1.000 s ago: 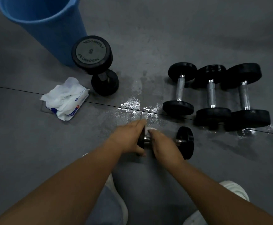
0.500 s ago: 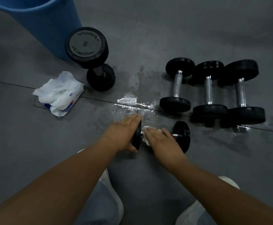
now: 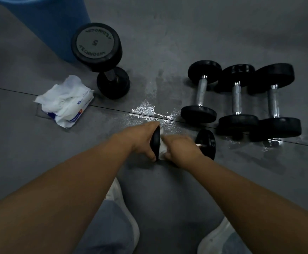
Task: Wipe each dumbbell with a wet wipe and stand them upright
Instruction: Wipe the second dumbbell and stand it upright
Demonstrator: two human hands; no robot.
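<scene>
My left grip (image 3: 142,141) is curled round the left head of the small dumbbell (image 3: 206,143), fingers over the top of the disc and thumb under it. The small dumbbell lies sideways on the floor (image 3: 186,24), just ahead of my knees. My right grip (image 3: 181,149) is closed round the wet wipe (image 3: 162,150), which is bunched on the handle right against that head. The other head sticks out bare past my knuckles. Just beyond, three more dumbbells (image 3: 236,99) lie side by side, close together, by a wet patch (image 3: 146,109). Further left a larger dumbbell (image 3: 96,44) stands upright against the blue bucket (image 3: 45,21), with the opened pack of wipes (image 3: 67,101) nearby.
</scene>
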